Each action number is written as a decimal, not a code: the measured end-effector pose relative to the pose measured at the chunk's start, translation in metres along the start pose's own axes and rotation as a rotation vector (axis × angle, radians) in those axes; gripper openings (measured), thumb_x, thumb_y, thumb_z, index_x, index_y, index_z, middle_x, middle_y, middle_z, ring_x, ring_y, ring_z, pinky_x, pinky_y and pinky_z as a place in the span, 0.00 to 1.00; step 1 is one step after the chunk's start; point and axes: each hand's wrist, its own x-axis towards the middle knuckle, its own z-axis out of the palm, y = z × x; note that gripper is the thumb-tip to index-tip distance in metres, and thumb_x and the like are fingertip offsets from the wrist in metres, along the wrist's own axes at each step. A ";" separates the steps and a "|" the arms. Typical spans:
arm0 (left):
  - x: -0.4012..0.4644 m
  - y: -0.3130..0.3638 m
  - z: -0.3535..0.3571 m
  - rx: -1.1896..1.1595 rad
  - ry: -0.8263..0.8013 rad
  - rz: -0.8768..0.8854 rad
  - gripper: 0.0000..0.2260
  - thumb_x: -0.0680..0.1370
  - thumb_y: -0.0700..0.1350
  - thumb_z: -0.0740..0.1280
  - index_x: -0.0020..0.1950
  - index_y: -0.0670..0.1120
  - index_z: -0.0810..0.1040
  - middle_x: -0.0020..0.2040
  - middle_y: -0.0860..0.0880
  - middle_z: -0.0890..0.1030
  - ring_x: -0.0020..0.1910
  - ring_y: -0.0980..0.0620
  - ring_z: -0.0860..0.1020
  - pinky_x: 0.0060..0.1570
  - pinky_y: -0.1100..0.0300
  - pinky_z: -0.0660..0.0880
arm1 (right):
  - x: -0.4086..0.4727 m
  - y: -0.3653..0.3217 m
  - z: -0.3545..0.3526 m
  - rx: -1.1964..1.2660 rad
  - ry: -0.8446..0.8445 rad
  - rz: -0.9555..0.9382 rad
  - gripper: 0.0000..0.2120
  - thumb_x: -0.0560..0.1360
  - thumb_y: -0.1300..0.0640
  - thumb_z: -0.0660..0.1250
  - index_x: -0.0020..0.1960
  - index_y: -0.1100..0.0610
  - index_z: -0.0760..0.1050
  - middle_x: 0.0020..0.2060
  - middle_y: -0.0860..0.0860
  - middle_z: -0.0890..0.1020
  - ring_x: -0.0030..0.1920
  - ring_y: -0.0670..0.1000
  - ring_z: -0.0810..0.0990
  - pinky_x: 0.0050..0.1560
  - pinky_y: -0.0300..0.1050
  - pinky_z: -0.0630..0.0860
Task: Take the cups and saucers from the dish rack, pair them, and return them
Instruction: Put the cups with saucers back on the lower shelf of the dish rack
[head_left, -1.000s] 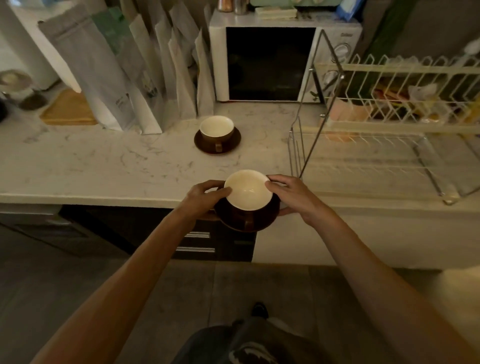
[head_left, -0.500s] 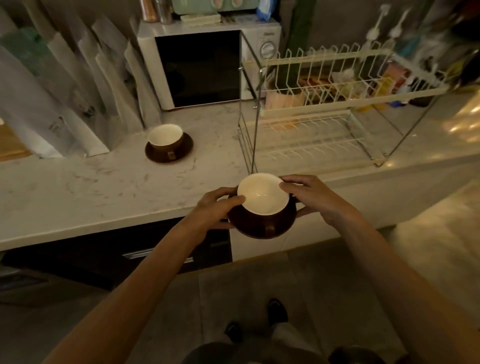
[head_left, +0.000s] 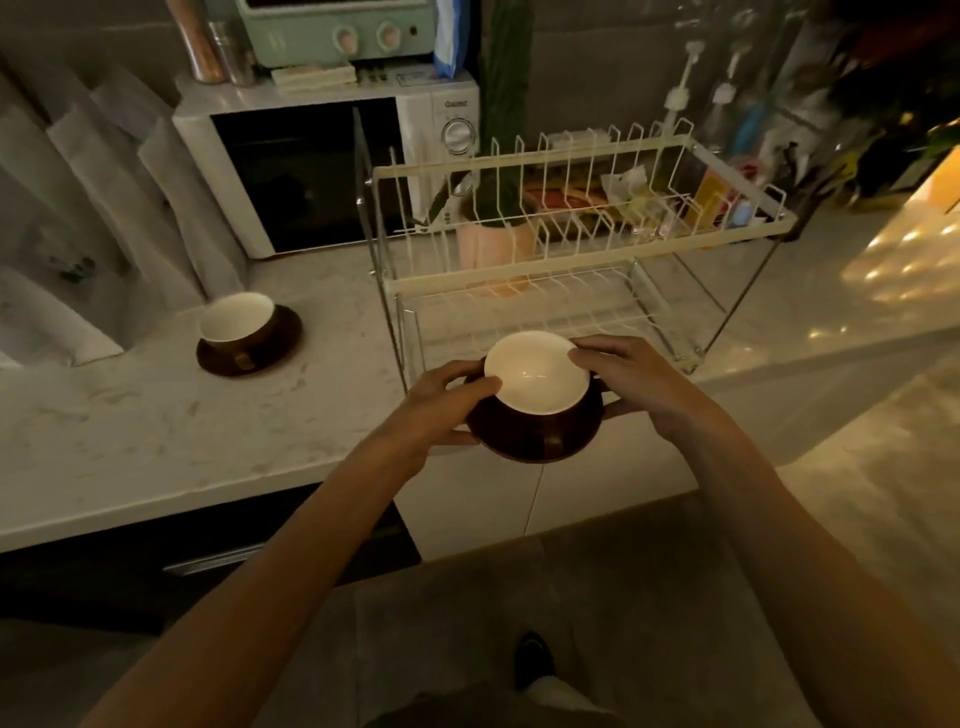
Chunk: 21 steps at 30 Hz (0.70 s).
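Left hand: the left hand (head_left: 447, 400) is closed on the near-left side of the carried pair, thumb on the cup's rim, fingers under the saucer.
Right hand: the right hand (head_left: 631, 376) grips the right side the same way, fingertips on the rim.
Carried pair: a brown cup with a white inside (head_left: 537, 387) sits on its brown saucer (head_left: 535, 447), held in the air over the near edge of the counter (head_left: 156, 415), just in front of the dish rack's lower shelf.
Dish rack: the two-tier wire dish rack (head_left: 582, 249) stands on the counter just beyond the hands; both tiers look bare of crockery.
Second pair: another cup (head_left: 236, 325) on its saucer (head_left: 280, 338) waits on the counter, far left of the hands.
Behind: a white microwave (head_left: 322, 171) stands at the far left of the rack.
Risk, cup sliding: the cup only rests on the saucer; tilting the pair going in could slide it off.
Risk, knocking the frame: the lower opening looks low, so the rim or a knuckle could strike the upper tier's front rail.
Risk, poor seating: a flat saucer on spaced wires may rock or catch.
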 end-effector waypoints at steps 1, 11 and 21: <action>0.008 0.003 0.006 -0.006 0.009 0.002 0.16 0.74 0.50 0.70 0.62 0.56 0.77 0.55 0.49 0.80 0.51 0.52 0.80 0.32 0.64 0.79 | 0.007 0.000 -0.006 0.003 0.008 0.000 0.07 0.77 0.50 0.67 0.44 0.37 0.78 0.51 0.42 0.80 0.53 0.51 0.79 0.34 0.45 0.79; 0.087 0.039 0.058 -0.064 0.059 -0.032 0.16 0.73 0.47 0.71 0.61 0.53 0.79 0.53 0.49 0.81 0.49 0.51 0.81 0.32 0.61 0.80 | 0.079 0.005 -0.057 0.038 0.125 0.015 0.09 0.78 0.51 0.64 0.57 0.46 0.79 0.55 0.47 0.77 0.56 0.51 0.76 0.52 0.53 0.79; 0.151 0.060 0.092 -0.087 0.041 -0.037 0.04 0.74 0.47 0.71 0.46 0.53 0.78 0.46 0.52 0.82 0.46 0.53 0.81 0.34 0.61 0.79 | 0.138 0.014 -0.085 0.011 0.203 0.001 0.20 0.75 0.45 0.65 0.64 0.50 0.76 0.63 0.51 0.79 0.64 0.55 0.76 0.63 0.62 0.74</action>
